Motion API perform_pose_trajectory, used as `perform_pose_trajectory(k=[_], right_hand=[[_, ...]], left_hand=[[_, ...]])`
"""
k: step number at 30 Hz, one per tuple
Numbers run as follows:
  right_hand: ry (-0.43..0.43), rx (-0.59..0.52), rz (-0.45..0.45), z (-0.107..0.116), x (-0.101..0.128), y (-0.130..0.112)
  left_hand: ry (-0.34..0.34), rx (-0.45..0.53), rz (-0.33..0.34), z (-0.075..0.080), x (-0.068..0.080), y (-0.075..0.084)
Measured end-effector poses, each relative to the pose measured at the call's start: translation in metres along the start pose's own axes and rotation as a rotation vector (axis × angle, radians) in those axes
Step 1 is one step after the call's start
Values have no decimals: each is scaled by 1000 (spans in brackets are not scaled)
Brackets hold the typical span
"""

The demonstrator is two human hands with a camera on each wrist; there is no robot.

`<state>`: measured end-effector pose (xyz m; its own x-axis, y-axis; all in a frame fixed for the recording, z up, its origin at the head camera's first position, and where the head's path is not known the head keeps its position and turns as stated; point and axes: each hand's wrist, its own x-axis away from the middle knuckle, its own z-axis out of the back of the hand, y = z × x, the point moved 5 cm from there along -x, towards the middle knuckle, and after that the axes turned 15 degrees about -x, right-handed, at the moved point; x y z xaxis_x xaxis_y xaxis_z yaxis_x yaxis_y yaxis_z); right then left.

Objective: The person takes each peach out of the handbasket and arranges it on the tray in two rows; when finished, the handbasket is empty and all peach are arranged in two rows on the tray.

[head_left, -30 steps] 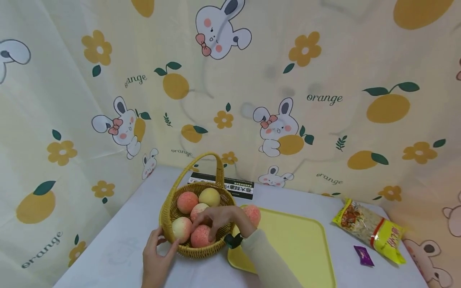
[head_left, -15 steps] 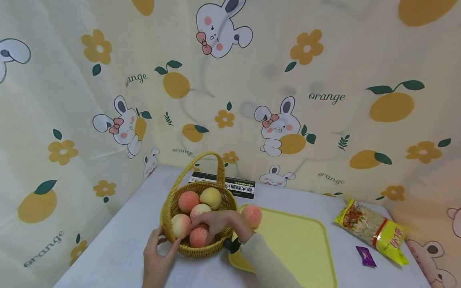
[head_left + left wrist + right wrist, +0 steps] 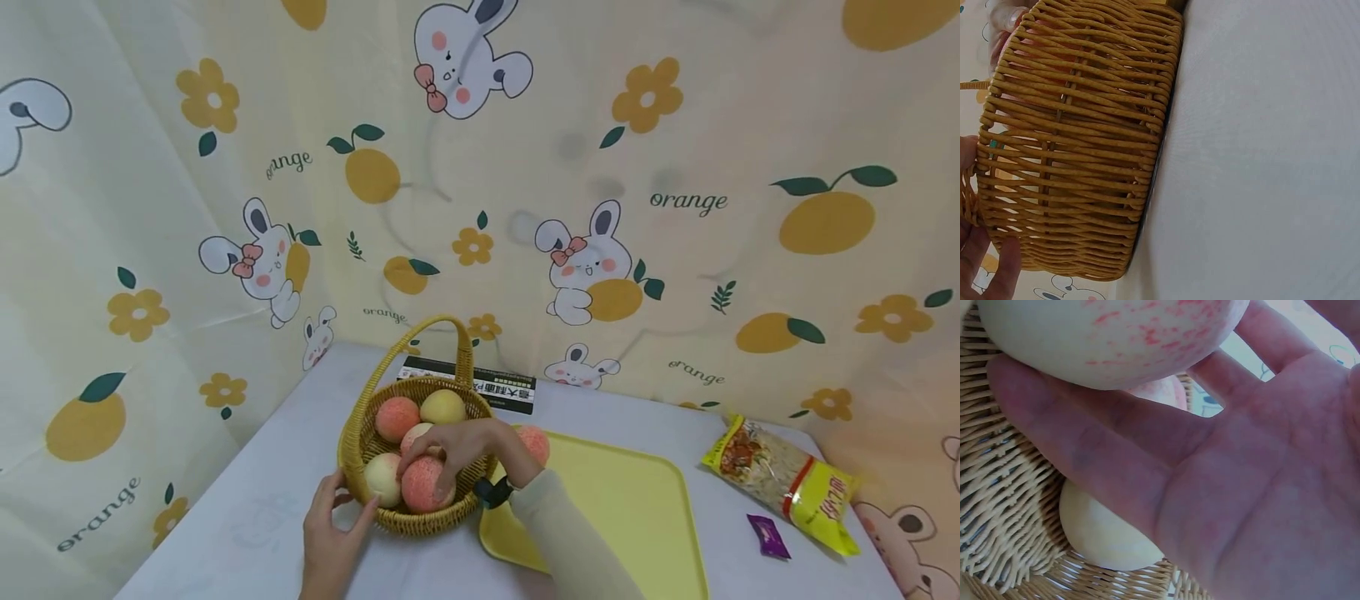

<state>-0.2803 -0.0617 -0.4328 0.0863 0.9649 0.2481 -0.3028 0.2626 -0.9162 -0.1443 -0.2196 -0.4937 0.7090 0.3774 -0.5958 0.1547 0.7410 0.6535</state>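
Observation:
A yellow wicker basket (image 3: 420, 523) with a tall handle holds several peaches. My left hand (image 3: 333, 529) grips its near left rim, and the left wrist view shows the fingers around the basket's side (image 3: 1079, 137). Inside the basket, my right hand (image 3: 465, 446) holds a red peach (image 3: 425, 485) at the near side, fingers curled around it. In the right wrist view the held peach (image 3: 1116, 337) shows a pale underside with pink specks. Beside it lies a cream peach (image 3: 382, 479). Farther back sit another red peach (image 3: 397, 418) and a yellow round fruit (image 3: 443, 408). My right hand partly covers one more peach (image 3: 414, 435).
Right of the basket lies a yellow tray (image 3: 622, 500) with a peach (image 3: 535, 444) at its far left corner, partly behind my right wrist. A noodle bag (image 3: 783, 483) and a purple-wrapped candy (image 3: 768, 536) lie farther right. Behind the basket is a black printed package (image 3: 510, 392).
The red peach in my right hand has come up slightly and looks larger, with more of it showing. The cream peach beside it has turned. My left hand stays on the rim.

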Motion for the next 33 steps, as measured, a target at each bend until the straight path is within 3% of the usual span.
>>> perform_pose_trajectory(k=[6, 15, 21, 28, 33], right_hand=[[13, 15, 5, 3, 6, -1], [87, -19, 100, 10, 26, -3], [190, -81, 157, 20, 52, 2], [313, -66, 145, 30, 89, 10], [379, -132, 145, 33, 116, 17]], left_hand=[[-17, -9, 18, -3, 0, 2], [10, 3, -26, -3, -1, 3], [11, 11, -18, -3, -1, 3], [6, 1, -3, -1, 0, 4], [5, 3, 2, 1, 0, 5]])
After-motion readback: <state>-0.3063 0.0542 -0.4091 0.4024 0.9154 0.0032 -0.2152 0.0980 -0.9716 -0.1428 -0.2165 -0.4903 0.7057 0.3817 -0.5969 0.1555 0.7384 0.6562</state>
